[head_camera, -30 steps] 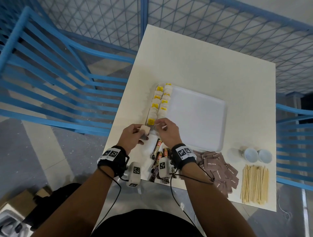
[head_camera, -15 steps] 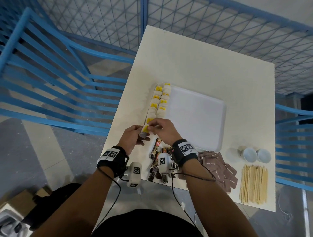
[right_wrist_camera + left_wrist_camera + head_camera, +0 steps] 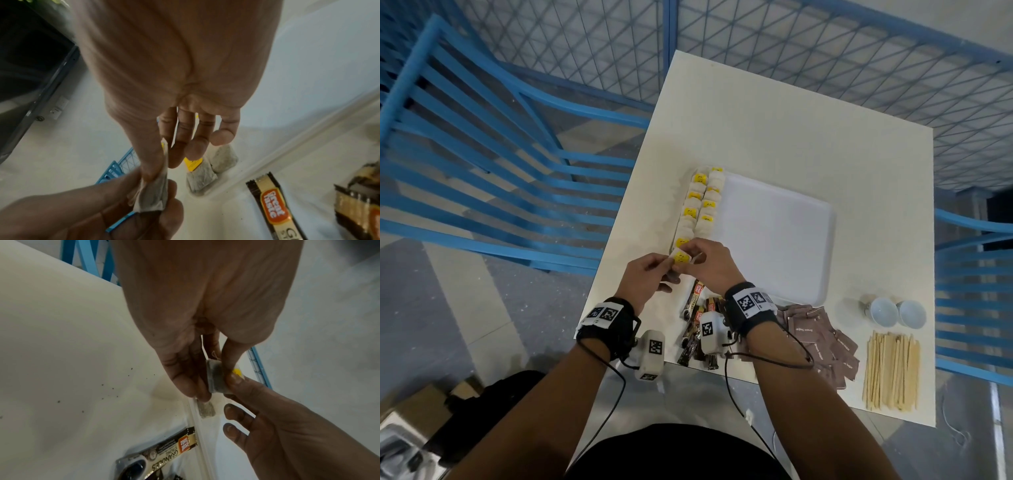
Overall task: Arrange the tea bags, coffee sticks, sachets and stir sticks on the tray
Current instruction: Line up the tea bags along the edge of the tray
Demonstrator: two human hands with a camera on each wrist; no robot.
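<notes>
Both hands are meeting over the tray (image 3: 774,240)'s near-left corner: left grip (image 3: 645,277) & right grip (image 3: 710,265) are each pinching one tea bag (image 3: 681,257) w/ yellow tag. Tray is holding two rows of tea bags (image 3: 700,205) along its left edge. Coffee sticks (image 3: 693,308), brown sachets (image 3: 822,342), stir sticks (image 3: 892,370) are lying along tabletop (image 3: 791,130) near edge; two cups (image 3: 895,313) near right edge.

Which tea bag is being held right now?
Find the white tray on the table. Tea bags line its left edge. The held tea bag is nearest you, pinched between both hands, not lying flat.
</notes>
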